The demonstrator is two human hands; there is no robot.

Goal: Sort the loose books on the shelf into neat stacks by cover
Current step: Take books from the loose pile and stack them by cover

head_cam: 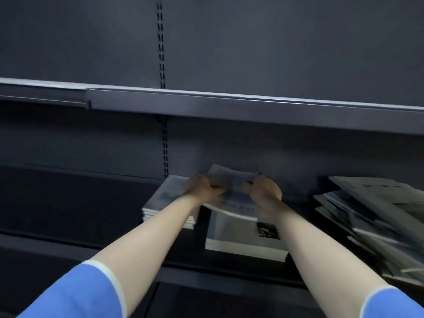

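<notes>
Both my hands hold one thin blue-and-white book (234,198) in the air, a little above the shelf. My left hand (202,187) grips its left edge and my right hand (266,189) grips its right edge. The book sags slightly between them. Under it lies a stack with a grey cover and a small dark photo (243,235). To the left sits a neat stack of blue-toned books (160,200), partly hidden by my left forearm. A loose, slanted pile of grey books (376,216) lies at the right.
The dark metal shelf (80,203) stretches bare to the left of the stacks. An upper shelf (229,104) overhangs close above my hands. A slotted upright (165,152) runs down the back panel.
</notes>
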